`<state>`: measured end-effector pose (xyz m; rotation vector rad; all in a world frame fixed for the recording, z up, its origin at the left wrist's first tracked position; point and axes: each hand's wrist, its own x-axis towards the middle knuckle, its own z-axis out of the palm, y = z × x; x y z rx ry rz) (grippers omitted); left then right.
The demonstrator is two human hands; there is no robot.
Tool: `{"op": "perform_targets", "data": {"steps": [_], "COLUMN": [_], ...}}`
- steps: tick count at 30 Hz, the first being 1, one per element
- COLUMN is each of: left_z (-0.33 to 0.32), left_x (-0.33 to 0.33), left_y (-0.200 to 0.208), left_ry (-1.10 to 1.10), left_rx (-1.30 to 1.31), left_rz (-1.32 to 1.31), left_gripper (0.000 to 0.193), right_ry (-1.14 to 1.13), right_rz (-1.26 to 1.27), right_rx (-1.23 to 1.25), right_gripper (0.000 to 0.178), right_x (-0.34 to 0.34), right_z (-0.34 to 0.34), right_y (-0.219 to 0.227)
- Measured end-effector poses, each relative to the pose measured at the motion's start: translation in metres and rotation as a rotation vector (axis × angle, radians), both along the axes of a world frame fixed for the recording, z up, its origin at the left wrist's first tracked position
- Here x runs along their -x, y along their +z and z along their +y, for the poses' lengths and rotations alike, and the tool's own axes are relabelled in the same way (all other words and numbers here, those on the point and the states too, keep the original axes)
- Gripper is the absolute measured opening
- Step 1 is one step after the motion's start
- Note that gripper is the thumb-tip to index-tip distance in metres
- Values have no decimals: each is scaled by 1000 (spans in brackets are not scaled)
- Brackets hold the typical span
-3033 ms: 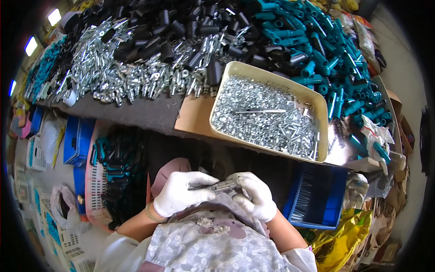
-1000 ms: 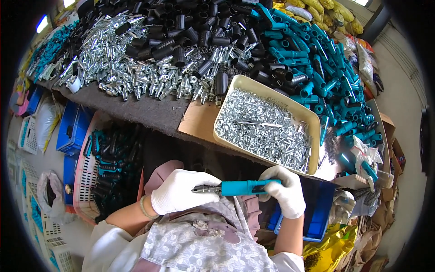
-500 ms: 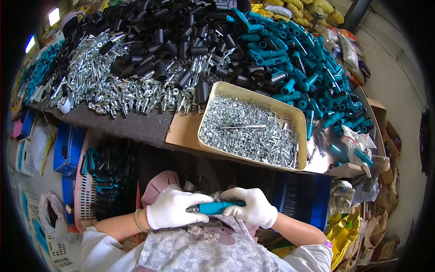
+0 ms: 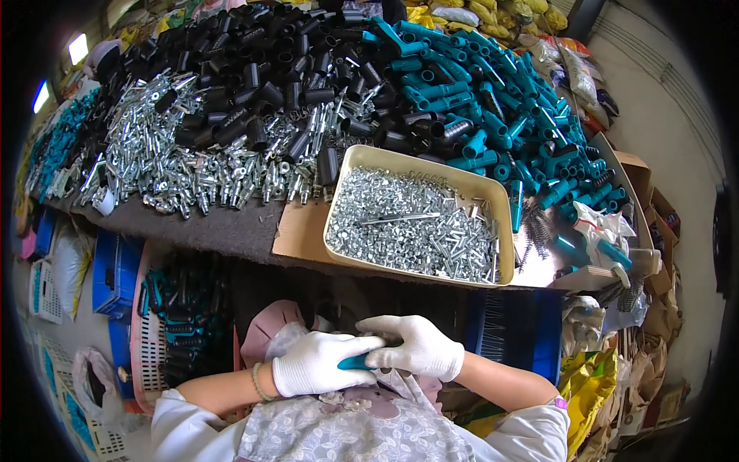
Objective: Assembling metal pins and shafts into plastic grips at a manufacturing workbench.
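In front of my lap, my left hand (image 4: 319, 363) and my right hand (image 4: 419, 349), both in white gloves, meet around a teal tool housing (image 4: 356, 363). Only a short stretch of its teal surface shows between them; both ends are hidden. Fingers of both hands are closed on it, the right hand's lying over the left hand's fingertips. Beyond them, a cream tray (image 4: 332, 245) full of small metal pins and rings rests at the bench edge, with a slim metal rod (image 4: 400, 219) lying on top.
On the bench, metal shafts (image 4: 146, 138) lie in a heap left of black sleeves (image 4: 292, 96); teal housings (image 4: 469, 85) pile up at the right. Below left stands a pink basket (image 4: 146, 339) with teal and black tools. A blue bin (image 4: 545, 335) is at my right.
My hands have come closer together, the left moving right along the teal housing. The metal end that showed at its left and most of its body are now covered.
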<state>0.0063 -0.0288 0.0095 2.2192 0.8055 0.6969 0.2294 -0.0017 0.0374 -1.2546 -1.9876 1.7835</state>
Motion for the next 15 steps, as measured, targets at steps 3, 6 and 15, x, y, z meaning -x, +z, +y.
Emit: {"op": "perform_targets", "data": {"steps": [3, 6, 15], "left_z": [-2, 6, 3], "left_x": [-7, -12, -4], "left_y": [-6, -5, 4], "left_ry": [32, 68, 133], "left_rx": [-11, -45, 88], "left_rz": [-57, -95, -85], "left_gripper": [55, 54, 54], "right_ry": [187, 92, -304], "right_rz": [-148, -172, -680], "right_rx": [-206, -712, -990], "right_gripper": [51, 27, 21], "right_x": [-5, -14, -53], "right_z": [11, 29, 85], "right_y": [18, 43, 24]}}
